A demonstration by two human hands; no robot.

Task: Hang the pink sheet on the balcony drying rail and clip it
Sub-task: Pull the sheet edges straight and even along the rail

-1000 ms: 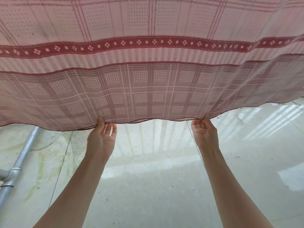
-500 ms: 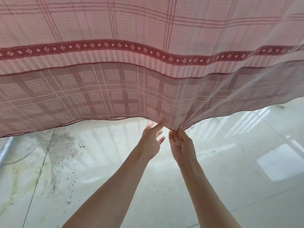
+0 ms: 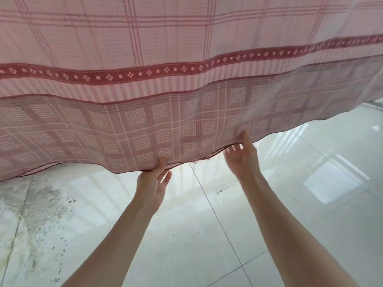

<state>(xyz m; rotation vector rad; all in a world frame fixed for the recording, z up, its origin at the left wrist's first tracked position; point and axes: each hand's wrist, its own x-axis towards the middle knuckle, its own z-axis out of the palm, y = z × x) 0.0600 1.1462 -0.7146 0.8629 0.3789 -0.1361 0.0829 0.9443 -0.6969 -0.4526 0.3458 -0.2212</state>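
Note:
The pink checked sheet with a dark red patterned band hangs across the whole upper part of the view, its lower hem sagging in a wavy line. My left hand pinches that hem between thumb and fingers near the middle. To the right, my right hand is at the hem with fingers spread and straight, its thumb touching the cloth, not gripping. The drying rail and any clips are hidden above the sheet.
Below lies a glossy pale tiled floor with bright reflections at the right. Dirty greenish stains and dark specks cover the tiles at the lower left.
My hands, close together half a second ago, have moved apart along the hem. The left hand now pinches the edge and the right hand has let go and spread its fingers.

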